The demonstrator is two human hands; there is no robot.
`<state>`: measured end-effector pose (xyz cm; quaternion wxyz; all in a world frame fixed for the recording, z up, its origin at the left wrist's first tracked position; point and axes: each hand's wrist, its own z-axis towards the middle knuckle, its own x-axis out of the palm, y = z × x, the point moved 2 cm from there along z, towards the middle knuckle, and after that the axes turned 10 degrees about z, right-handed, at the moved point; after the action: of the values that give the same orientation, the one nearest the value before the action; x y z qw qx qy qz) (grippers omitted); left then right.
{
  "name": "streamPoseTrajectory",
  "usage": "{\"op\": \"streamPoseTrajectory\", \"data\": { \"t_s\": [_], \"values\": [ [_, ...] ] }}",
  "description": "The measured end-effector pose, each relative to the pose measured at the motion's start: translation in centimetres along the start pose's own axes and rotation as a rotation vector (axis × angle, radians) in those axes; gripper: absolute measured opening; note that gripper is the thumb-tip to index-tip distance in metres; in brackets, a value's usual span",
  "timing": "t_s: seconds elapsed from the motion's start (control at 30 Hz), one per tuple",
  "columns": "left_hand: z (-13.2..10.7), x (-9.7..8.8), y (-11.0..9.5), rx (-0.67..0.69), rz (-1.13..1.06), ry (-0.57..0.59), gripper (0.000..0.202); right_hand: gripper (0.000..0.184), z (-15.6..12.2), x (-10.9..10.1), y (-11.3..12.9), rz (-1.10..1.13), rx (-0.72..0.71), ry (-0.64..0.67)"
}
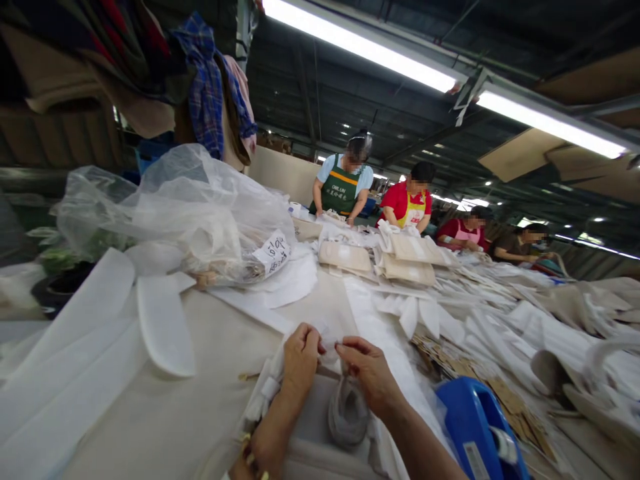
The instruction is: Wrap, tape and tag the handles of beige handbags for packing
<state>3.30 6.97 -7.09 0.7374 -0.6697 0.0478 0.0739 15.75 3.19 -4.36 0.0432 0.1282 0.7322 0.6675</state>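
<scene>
My left hand (300,357) and my right hand (367,370) meet over a thin clear plastic sheet (327,333) on the cream table (165,413), each pinching its edge. Both hands are closed on the film. Below them lies a beige fabric piece (313,427) with a grey rounded insert (347,413) in it. White oval foam pieces (165,327) lie to the left of my hands.
A big clear plastic bag (185,213) with a handwritten label (273,252) sits at the back left. A blue tape dispenser (480,427) is at lower right. Piles of white and beige pieces (405,263) cover the right. Several people (343,183) work at the far end.
</scene>
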Motion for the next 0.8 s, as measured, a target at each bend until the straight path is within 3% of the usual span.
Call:
{"op": "streamPoseTrajectory", "data": {
  "t_s": [0.13,0.27,0.33,0.47,0.57,0.67,0.73,0.8],
  "values": [
    [0.3,0.4,0.2,-0.021,-0.126,0.120,0.010,0.029,-0.3,-0.5,-0.1,0.184,-0.045,0.029],
    [0.1,0.6,-0.7,-0.022,-0.361,0.246,0.045,0.025,-0.6,-0.6,0.1,0.296,-0.059,0.105],
    [-0.1,0.4,-1.4,-0.003,-0.485,0.282,0.053,0.028,-0.8,-0.5,0.3,0.337,-0.059,0.144],
    [-0.6,-0.4,-2.1,0.029,-0.660,0.338,0.035,0.052,-1.6,-0.2,1.3,0.348,-0.066,0.252],
    [-0.7,-1.0,-2.1,0.025,-0.760,0.331,0.037,0.069,-2.3,0.3,2.4,0.148,-0.109,0.298],
    [-0.7,-1.6,-2.0,0.018,-0.893,0.348,0.047,0.077,-3.2,1.0,3.2,-0.248,-0.241,0.216],
    [-0.5,-1.9,-2.0,0.026,-0.953,0.421,0.047,0.066,-3.8,1.5,3.5,-0.483,-0.402,0.134],
    [-0.3,-2.2,-2.0,0.037,-1.002,0.509,0.047,0.039,-4.7,2.0,3.5,-0.631,-0.627,0.078]
  ]
}}
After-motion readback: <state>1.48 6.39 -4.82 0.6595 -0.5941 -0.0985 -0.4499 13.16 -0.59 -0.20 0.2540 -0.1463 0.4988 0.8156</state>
